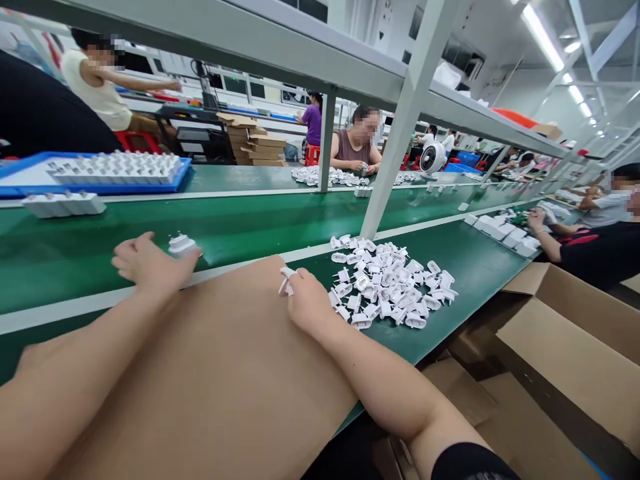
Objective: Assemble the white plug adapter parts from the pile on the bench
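Observation:
My left hand [157, 261] reaches over the edge of the green belt, fingers curled loosely and thumb apart from them. Just behind its thumb is a white plug adapter [183, 245] with two prongs pointing up; whether they touch I cannot tell. Pinched in my right hand [310, 300] is a small white plug part [287, 281], mostly hidden by the fingers. To the right of that hand lies a loose pile of white plug parts [390, 283] on the green table. A large brown cardboard sheet [225, 373] lies beneath both forearms.
A row of white adapters [65, 205] and a blue tray [187, 175] holding more stand at the far left. A slanted metal post [395, 147] rises behind the pile. Open cardboard boxes [575, 340] are at lower right. Co-workers sit across the belt and at right.

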`<state>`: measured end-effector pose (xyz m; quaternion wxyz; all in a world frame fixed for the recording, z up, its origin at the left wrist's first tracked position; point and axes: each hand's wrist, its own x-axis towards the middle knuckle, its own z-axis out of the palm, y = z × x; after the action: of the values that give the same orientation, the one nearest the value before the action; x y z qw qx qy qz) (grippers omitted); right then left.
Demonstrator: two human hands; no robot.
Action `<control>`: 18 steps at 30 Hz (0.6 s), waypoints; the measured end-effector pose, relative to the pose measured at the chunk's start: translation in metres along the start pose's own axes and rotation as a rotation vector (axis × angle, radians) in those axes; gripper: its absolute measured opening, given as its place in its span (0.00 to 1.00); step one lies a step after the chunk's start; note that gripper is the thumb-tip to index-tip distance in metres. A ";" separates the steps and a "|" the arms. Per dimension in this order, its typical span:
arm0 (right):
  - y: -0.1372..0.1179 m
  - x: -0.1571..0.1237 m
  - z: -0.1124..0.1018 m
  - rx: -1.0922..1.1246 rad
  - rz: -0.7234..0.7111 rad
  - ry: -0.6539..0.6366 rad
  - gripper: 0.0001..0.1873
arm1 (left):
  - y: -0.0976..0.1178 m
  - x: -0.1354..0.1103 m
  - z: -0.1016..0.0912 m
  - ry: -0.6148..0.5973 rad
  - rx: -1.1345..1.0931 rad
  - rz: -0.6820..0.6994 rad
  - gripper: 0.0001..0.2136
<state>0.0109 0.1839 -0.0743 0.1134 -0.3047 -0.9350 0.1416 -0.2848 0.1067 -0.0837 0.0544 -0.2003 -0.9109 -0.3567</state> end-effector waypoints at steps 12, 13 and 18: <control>-0.004 0.011 0.042 1.246 0.092 0.263 0.27 | 0.014 -0.135 -0.001 -0.651 -0.719 0.270 0.30; -0.004 0.012 0.041 1.279 0.087 0.248 0.28 | 0.013 -0.133 0.000 -0.651 -0.727 0.286 0.30; -0.011 0.013 0.039 1.327 0.134 0.228 0.28 | 0.006 -0.128 -0.006 -0.641 -0.722 0.386 0.29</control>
<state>-0.0167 0.1750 -0.1048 0.3652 -0.2408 -0.6112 0.6596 -0.1654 0.0648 -0.1061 -0.2350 -0.4699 -0.6471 -0.5525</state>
